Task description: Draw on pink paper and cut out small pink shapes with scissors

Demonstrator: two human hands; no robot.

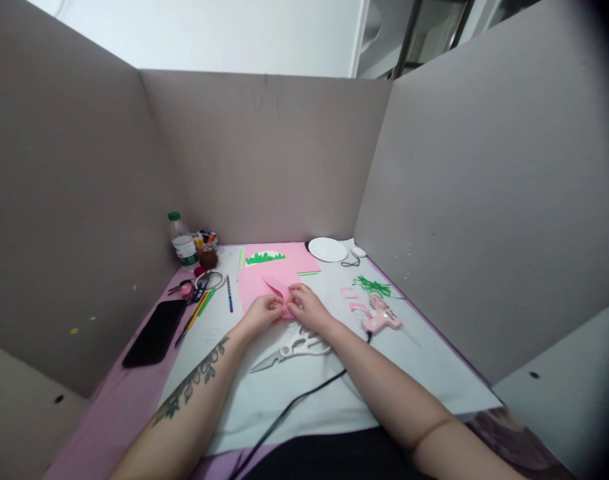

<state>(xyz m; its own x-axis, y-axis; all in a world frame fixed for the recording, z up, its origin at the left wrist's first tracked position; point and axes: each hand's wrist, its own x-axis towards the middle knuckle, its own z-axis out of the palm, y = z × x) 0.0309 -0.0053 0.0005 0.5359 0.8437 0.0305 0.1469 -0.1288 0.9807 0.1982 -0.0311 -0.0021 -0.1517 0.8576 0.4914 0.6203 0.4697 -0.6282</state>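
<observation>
My left hand (263,313) and my right hand (308,307) meet over the middle of the table, fingers closed on a piece of pink paper (274,285). One flap of that paper stands up, curved; the fingertips hide its lower part. Beneath lies a flat pink sheet (247,288). White-handled scissors (289,348) rest just in front of my hands, partly under my right wrist, blades pointing left. Behind, a green grass-shaped cut-out (265,259) lies on pink paper. Small pink paper pieces (349,293) are to the right of my right hand.
A pink glue gun (381,320) sits at the right, its black cord (294,402) running forward. Green strips (374,287) and a white disc (327,250) lie beyond. At left are a phone (155,331), pencils (193,317), a tape roll (203,283) and a bottle (185,248). Grey panels (264,160) enclose the table.
</observation>
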